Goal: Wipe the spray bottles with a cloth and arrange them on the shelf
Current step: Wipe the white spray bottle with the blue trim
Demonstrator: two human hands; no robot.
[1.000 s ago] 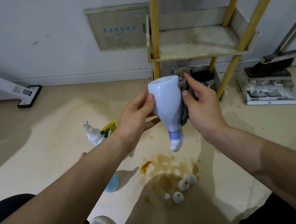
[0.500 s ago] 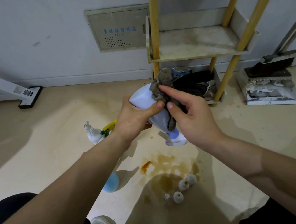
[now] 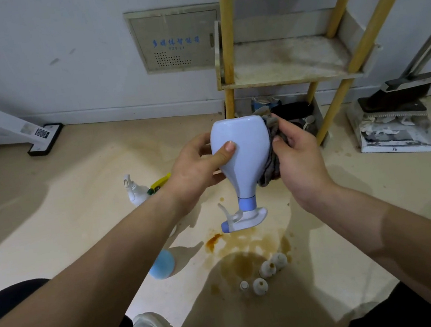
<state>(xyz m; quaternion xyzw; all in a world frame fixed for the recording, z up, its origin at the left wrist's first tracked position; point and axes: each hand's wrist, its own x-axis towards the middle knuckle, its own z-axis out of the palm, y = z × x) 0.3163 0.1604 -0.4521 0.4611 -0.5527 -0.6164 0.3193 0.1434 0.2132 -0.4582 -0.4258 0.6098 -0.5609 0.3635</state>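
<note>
Fingers of the left hand (image 3: 195,166) curl round a pale blue plastic spray bottle (image 3: 240,154), held inverted above the stained floor (image 3: 79,222). Fingers of the right hand (image 3: 298,158) clutch a crumpled grey cloth (image 3: 272,164) against the bottle's right side. Far right stands a yellow-posted shelf (image 3: 286,63). A white spray bottle (image 3: 134,191) stands on the floor at left.
</note>
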